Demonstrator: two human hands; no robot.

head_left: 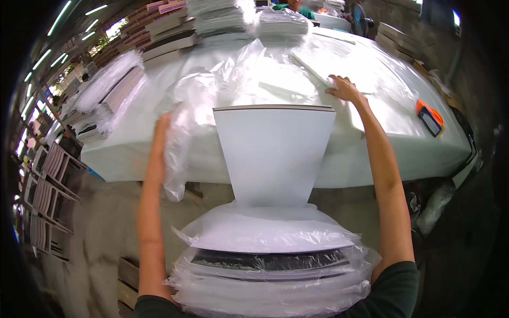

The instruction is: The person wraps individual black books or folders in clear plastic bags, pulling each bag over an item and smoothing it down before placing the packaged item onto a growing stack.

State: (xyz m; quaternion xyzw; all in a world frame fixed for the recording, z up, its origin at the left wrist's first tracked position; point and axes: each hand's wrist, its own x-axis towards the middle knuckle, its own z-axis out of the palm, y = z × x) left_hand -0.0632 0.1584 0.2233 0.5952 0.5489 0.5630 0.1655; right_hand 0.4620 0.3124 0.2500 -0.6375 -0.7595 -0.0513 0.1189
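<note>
At the left, my left hand is against a crumpled clear plastic bag that hangs over the table's front edge. Its fingers are blurred and partly hidden, so its grip does not show. My right hand reaches over the table, fingers apart, beside the edge of a pale flat panel under shiny plastic. Between my arms a white flat panel leans against the table edge, tilted up. Close to me stands a stack of plastic-wrapped panels, one of them dark.
The wide table has a pale cover. An orange and blue tool lies at its right side. Wrapped stacks stand at the left, more stacks at the back. Chairs are at far left. A person is behind the table.
</note>
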